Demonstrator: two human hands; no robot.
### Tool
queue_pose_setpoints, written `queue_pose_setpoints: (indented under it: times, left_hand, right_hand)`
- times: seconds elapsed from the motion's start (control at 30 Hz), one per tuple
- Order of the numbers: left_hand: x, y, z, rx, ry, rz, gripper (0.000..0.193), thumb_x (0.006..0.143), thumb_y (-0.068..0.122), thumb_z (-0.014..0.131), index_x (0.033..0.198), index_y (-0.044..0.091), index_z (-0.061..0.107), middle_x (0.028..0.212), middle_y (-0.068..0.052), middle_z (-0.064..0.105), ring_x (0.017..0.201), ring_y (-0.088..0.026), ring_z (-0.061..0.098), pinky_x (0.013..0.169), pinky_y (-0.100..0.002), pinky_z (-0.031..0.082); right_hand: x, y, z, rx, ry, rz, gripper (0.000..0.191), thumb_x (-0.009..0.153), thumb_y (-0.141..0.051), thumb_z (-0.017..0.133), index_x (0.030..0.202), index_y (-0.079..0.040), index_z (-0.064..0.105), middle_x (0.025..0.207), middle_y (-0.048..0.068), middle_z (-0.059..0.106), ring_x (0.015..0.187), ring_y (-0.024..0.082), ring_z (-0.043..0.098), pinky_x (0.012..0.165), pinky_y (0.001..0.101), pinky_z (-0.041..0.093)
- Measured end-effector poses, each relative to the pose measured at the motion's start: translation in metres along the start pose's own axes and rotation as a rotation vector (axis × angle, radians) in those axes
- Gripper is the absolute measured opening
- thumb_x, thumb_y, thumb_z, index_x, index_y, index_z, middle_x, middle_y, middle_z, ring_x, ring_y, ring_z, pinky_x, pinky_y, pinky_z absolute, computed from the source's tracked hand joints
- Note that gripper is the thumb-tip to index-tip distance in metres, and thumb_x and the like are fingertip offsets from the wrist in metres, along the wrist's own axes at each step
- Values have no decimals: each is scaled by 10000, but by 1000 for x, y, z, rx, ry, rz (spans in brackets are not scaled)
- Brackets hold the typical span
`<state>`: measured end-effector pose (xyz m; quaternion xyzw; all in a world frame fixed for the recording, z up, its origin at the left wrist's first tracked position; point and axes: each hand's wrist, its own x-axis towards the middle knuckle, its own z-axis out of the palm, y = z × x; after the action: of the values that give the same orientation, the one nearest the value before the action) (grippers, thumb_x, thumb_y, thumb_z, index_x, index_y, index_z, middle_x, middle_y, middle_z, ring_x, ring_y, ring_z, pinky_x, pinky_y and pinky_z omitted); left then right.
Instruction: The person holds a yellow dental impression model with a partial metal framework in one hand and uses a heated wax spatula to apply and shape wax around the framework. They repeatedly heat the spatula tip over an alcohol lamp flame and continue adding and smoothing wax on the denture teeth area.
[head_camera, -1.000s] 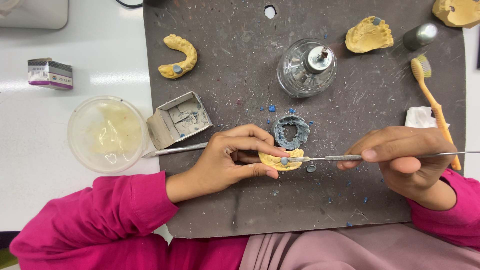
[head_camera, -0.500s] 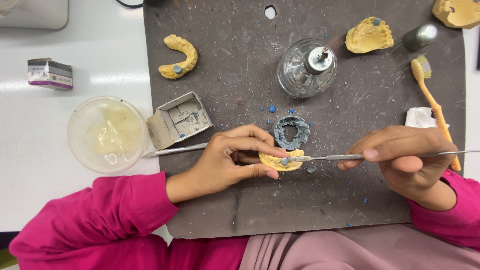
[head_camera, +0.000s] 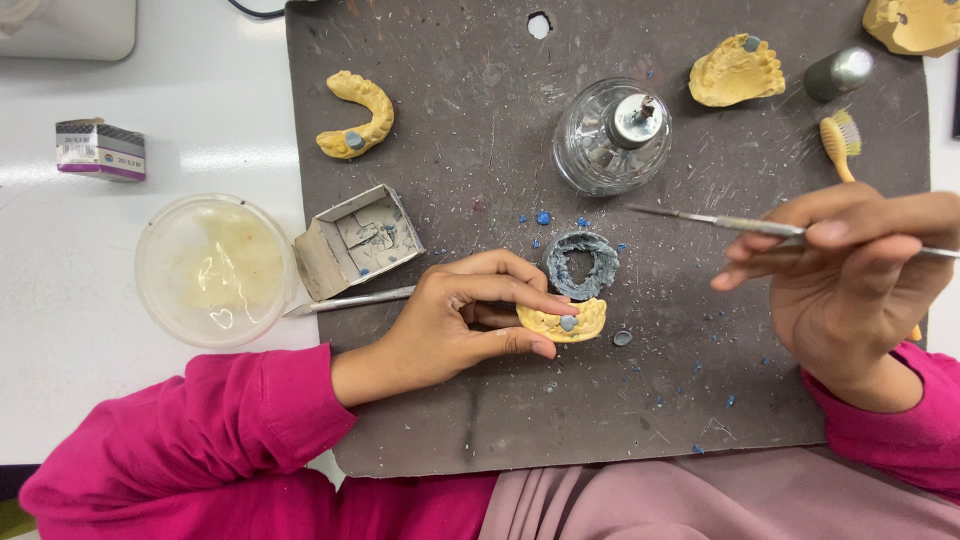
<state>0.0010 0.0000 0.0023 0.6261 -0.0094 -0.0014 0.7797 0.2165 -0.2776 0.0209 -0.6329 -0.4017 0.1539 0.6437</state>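
Observation:
My left hand (head_camera: 455, 322) pinches a yellow dental cast (head_camera: 565, 320) with a small blue-grey dab on it, resting on the dark grey work mat (head_camera: 480, 130). Just above the cast lies a blue-grey wax ring (head_camera: 581, 265). My right hand (head_camera: 850, 270) grips a thin metal carving tool (head_camera: 715, 220), lifted up and to the right of the cast, its tip pointing left near a glass spirit lamp (head_camera: 611, 138). A second metal tool (head_camera: 350, 299) lies under my left hand.
An open grey cardboard box (head_camera: 357, 240) and a round clear plastic dish (head_camera: 212, 270) sit to the left. Other yellow casts (head_camera: 357, 115) (head_camera: 737, 70) (head_camera: 912, 24), a toothbrush (head_camera: 840, 140), a metal cap (head_camera: 840, 72) and a small box (head_camera: 100, 150) lie around.
My right hand lifted the metal tool off the cast and moved it up and to the right. My left hand still holds the cast in place.

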Motion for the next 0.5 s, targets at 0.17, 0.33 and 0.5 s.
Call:
queue_pose_setpoints:
  times: [0.17, 0.33, 0.5]
  left_hand:
    - [-1, 0, 0, 35, 8, 0, 309, 902, 48, 806, 1206, 96, 770, 1191, -40, 641, 1032, -93, 686, 869, -212, 653]
    - [0, 0, 1, 21, 5, 1, 309, 908, 40, 799, 1211, 97, 766, 1193, -35, 631, 1045, -90, 680, 892, -215, 660]
    - [0, 0, 1, -2, 3, 5, 308, 913, 28, 793, 1213, 96, 763, 1196, -33, 625, 1055, -91, 680, 919, -221, 670]
  right_hand:
    - [3, 10, -10, 137, 177, 190, 350, 1242, -380, 372, 1280, -37, 427, 1129, 203, 616, 1075, 295, 706, 780, 419, 662]
    - [12, 14, -12, 211, 204, 296, 308, 1267, -350, 374, 1265, -46, 420, 1174, 199, 632, 1094, 278, 684, 847, 400, 646]
    - [19, 16, -4, 234, 46, 266, 384, 1271, -380, 378, 1098, -41, 423, 952, 182, 583, 870, 208, 670, 698, 378, 628]
